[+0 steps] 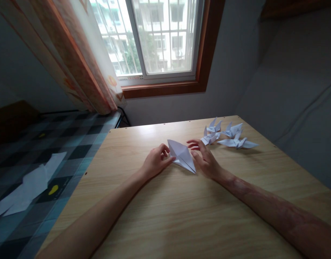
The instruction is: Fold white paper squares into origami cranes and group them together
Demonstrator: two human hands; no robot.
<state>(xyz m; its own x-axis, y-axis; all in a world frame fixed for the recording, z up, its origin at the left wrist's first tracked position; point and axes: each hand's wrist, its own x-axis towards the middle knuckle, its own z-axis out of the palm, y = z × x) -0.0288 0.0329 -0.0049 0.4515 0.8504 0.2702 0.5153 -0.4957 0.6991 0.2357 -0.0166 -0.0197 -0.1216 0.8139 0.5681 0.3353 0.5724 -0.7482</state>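
A partly folded sheet of white origami paper [181, 153], diamond-shaped with a crease down its middle, is tilted up a little over the wooden table [144, 223]. My left hand [159, 160] pinches its left edge between thumb and curled fingers. On the other side, my right hand [204, 158] is beside the paper with fingers apart and slightly bent, holding nothing. Beyond that hand stand several folded white paper cranes, the nearest crane [238, 143] with its wings spread wide.
To the left, a bed with a checked cover [81, 144] adjoins the table. Loose white paper pieces [33, 185] lie on it. A curtain [81, 61] hangs beside the barred window [168, 39]. The grey wall [297, 90] runs along the right side.
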